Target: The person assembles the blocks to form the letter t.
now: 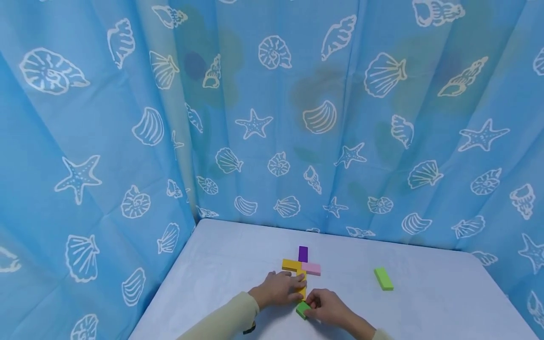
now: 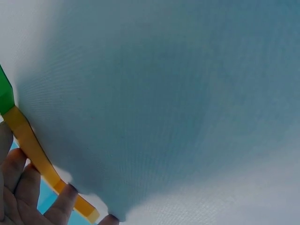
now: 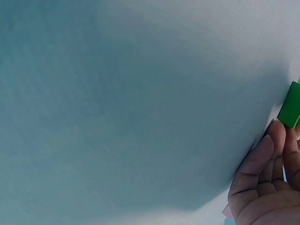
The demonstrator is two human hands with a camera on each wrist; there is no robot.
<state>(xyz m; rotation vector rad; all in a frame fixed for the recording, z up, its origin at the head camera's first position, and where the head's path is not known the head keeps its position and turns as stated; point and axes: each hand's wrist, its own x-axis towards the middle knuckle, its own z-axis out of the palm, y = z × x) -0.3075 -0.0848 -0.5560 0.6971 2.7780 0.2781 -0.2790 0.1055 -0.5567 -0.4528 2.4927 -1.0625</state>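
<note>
Yellow blocks (image 1: 302, 296) stand in a line on the table, running toward the person. The left hand (image 1: 280, 288) lies over this line, its fingertips touching the blocks, as the left wrist view also shows along the yellow side (image 2: 35, 150). At the near end of the line, the right hand (image 1: 329, 307) pinches a green block (image 1: 302, 310) between thumb and fingers. In the right wrist view this green block (image 3: 290, 105) shows only partly, at the edge. Beyond the left hand, another yellow block (image 1: 291, 265), a pink block (image 1: 312, 268) and a purple block (image 1: 303, 254) form a cross-like top.
A light green block (image 1: 384, 278) lies apart on the right side of the white table (image 1: 433, 302). Blue curtains (image 1: 272, 141) with white shell and starfish prints hang behind the table and along its left side.
</note>
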